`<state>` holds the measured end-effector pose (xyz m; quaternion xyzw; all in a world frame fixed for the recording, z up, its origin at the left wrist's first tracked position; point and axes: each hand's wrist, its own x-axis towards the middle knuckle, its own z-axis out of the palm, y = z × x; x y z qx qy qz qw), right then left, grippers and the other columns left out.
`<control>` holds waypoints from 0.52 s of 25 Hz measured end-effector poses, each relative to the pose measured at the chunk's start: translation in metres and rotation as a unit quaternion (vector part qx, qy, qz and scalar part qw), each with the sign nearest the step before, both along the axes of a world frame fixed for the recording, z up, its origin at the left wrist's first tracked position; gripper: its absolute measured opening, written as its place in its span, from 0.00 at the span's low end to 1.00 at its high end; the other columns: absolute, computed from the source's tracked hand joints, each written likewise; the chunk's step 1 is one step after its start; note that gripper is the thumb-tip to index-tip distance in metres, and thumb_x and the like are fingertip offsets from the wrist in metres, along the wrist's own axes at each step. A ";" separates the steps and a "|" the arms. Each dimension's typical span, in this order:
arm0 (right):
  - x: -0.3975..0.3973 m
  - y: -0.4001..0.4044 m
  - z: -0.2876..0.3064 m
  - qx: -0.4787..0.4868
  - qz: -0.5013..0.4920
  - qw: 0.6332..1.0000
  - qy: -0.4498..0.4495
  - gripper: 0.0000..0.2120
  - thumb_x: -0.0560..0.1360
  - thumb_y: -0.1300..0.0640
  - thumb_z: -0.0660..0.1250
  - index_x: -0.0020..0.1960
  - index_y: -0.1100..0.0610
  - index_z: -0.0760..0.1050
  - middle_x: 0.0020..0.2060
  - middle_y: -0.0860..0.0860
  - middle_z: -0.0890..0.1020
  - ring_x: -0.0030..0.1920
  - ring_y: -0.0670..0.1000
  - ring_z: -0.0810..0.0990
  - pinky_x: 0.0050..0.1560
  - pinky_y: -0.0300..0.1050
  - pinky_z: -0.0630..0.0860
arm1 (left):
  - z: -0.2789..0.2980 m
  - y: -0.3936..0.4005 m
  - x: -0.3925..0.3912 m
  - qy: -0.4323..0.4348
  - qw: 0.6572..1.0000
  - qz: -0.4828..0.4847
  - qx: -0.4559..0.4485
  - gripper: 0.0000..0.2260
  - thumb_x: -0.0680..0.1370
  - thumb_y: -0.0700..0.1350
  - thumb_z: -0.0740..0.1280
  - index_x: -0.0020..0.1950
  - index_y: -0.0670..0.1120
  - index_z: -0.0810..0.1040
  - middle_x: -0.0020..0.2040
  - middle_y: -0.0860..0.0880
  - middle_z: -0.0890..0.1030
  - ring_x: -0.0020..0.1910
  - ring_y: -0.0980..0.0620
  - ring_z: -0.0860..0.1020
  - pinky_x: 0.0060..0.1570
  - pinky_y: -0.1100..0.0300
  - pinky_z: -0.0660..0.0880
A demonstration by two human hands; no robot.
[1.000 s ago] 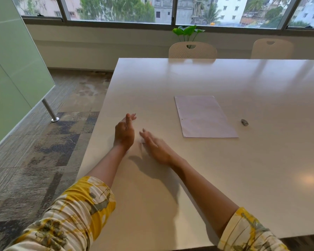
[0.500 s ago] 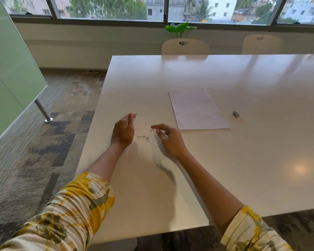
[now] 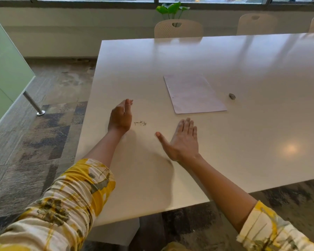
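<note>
A small heap of dark crumbs [image 3: 140, 123] lies on the white table [image 3: 225, 69] between my hands. My left hand [image 3: 120, 116] stands on its edge just left of the crumbs, fingers straight and together, holding nothing. My right hand [image 3: 182, 140] hovers flat to the right of the crumbs, fingers straight, thumb spread toward them, also holding nothing. A sheet of white paper [image 3: 193, 93] lies beyond my right hand. A small grey eraser [image 3: 232, 96] sits to the right of the paper.
Three beige chairs [image 3: 178, 29] stand along the table's far side, with a green plant [image 3: 171, 8] behind one. A green glass partition [image 3: 5, 66] on a metal leg stands at the left over the carpet floor.
My right hand has pulled away to the right from the crumbs and opened flat. The crumbs, covered a second ago, lie exposed. My left hand has stayed in place.
</note>
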<state>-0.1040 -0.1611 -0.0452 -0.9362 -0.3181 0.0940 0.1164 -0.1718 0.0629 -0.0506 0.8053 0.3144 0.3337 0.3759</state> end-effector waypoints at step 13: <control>-0.027 0.091 0.003 0.031 0.118 0.992 0.020 0.46 0.77 0.29 0.37 0.79 0.63 0.35 0.79 0.59 0.37 0.79 0.55 0.36 0.78 0.50 0.37 | 0.005 -0.004 -0.005 -0.072 0.997 0.007 -0.018 0.26 0.86 0.52 0.46 0.64 0.41 0.80 0.63 0.45 0.81 0.65 0.49 0.77 0.62 0.67 0.69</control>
